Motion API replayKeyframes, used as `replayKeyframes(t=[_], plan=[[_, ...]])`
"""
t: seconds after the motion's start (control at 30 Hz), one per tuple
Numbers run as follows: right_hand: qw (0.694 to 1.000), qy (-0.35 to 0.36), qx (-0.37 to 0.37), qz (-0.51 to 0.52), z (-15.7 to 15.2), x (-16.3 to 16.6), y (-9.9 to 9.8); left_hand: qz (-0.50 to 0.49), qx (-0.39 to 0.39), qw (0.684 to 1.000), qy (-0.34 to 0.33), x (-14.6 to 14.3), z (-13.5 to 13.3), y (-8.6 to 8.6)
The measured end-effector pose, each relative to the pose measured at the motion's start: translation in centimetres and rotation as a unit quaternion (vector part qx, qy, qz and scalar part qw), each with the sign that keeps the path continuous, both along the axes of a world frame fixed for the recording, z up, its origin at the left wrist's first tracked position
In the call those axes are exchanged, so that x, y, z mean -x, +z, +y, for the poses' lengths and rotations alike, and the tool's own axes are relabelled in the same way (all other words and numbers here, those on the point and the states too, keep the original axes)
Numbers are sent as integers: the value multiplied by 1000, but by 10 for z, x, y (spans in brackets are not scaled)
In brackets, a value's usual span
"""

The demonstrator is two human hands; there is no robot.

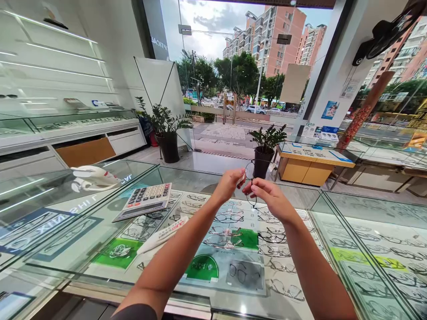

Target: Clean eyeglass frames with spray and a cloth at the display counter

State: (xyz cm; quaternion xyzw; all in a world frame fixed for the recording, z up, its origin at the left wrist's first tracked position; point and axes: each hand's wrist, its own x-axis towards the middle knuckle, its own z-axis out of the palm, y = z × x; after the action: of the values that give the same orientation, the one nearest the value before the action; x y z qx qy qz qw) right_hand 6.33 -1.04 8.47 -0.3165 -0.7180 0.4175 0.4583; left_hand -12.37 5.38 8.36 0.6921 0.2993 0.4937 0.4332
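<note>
A pair of eyeglasses [252, 181] with thin dark round rims is held up in front of me above the glass counter. It is turned on end, one lens above the other. My left hand [231, 182] is closed, its thumb and fingertips pinching at the upper rim from the left. From the right, my right hand [268, 195] grips the frame near the bridge between thumb and fingers. Exactly where the left fingertips touch is hard to make out. Beneath both hands, rows of eyeglasses [230, 216] lie inside the glass display case [233, 306].
A calculator [147, 200] and a white tube-like item with red lettering [163, 233] rest on the counter at left, near a white object [93, 178]. Another display case [376, 240] adjoins at right. Potted plants [169, 142] stand beyond, by the glass doors.
</note>
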Motion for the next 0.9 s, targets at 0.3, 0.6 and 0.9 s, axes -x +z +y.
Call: replayKeyframes(t=[0.3, 0.6, 0.9], plan=[[1000, 4, 2, -6, -6, 2, 5, -5, -12, 1000, 21, -3, -1, -1], [999, -23, -23, 38, -1, -1, 3, 7, -45, 999, -13, 1, -2, -2], [989, -81, -26, 117, 10, -1, -2, 75, -79, 994, -16, -11, 0, -25]])
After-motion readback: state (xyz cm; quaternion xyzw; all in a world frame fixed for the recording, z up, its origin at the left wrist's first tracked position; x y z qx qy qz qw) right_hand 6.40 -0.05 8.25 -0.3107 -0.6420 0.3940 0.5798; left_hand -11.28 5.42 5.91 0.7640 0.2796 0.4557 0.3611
